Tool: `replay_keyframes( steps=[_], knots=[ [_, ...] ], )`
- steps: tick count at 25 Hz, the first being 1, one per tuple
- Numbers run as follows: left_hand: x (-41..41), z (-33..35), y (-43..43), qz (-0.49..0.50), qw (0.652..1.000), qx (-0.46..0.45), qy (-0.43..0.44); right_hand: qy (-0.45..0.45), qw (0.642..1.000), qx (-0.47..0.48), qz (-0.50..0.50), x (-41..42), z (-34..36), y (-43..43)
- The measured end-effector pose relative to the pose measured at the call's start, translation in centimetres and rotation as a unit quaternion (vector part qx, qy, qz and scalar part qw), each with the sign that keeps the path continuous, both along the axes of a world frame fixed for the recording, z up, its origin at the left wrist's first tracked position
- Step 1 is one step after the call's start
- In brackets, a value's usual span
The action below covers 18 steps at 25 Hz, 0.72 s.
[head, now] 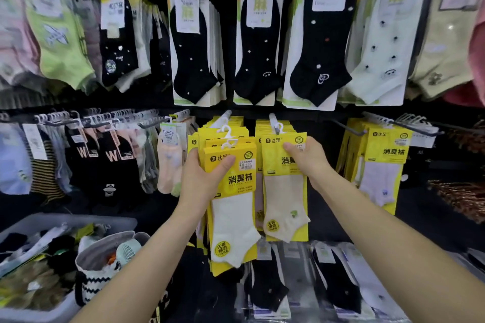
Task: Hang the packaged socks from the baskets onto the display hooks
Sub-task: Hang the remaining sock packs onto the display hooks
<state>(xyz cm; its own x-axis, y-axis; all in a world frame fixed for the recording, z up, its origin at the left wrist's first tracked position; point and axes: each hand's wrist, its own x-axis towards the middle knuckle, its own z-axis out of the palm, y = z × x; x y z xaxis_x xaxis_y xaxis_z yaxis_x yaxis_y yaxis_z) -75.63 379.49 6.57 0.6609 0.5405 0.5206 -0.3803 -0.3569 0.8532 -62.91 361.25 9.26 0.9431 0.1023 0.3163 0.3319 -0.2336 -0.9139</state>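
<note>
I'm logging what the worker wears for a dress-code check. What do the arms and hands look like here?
Both forearms are bare as far as the frame shows: no sleeves visible. The left hand and right hand wear no gloves; no rings, watch or bracelets show.

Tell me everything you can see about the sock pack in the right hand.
The sock pack is a yellow card with black Chinese print, a round stamp at its top corner and a white price sticker. A cream ankle sock with a small green motif lies flat on it, toe pointing right, with a round yellow sticker near the heel. It hangs upright by a white plastic hook on the display peg, in front of matching packs. The right hand pinches its upper right edge.
</note>
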Motion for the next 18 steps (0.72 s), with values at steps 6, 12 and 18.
replay_keyframes(
  steps=[6,12,18],
  knots=[
    [-0.3,-0.1,0.8,-0.001,1.0,-0.001,-0.001,0.022,0.999,-0.03,-0.022,0.2,-0.6,1.4],
    [0.3,-1.0,-0.8,-0.03,0.999,-0.015,0.015,0.023,0.999,-0.04,-0.016,0.0,-0.7,1.2],
    [1.0,-1.9,-1.7,-0.062,0.997,-0.038,0.04,-0.018,1.0,-0.013,-0.015,-0.6,-0.7,0.2]
  ],
)
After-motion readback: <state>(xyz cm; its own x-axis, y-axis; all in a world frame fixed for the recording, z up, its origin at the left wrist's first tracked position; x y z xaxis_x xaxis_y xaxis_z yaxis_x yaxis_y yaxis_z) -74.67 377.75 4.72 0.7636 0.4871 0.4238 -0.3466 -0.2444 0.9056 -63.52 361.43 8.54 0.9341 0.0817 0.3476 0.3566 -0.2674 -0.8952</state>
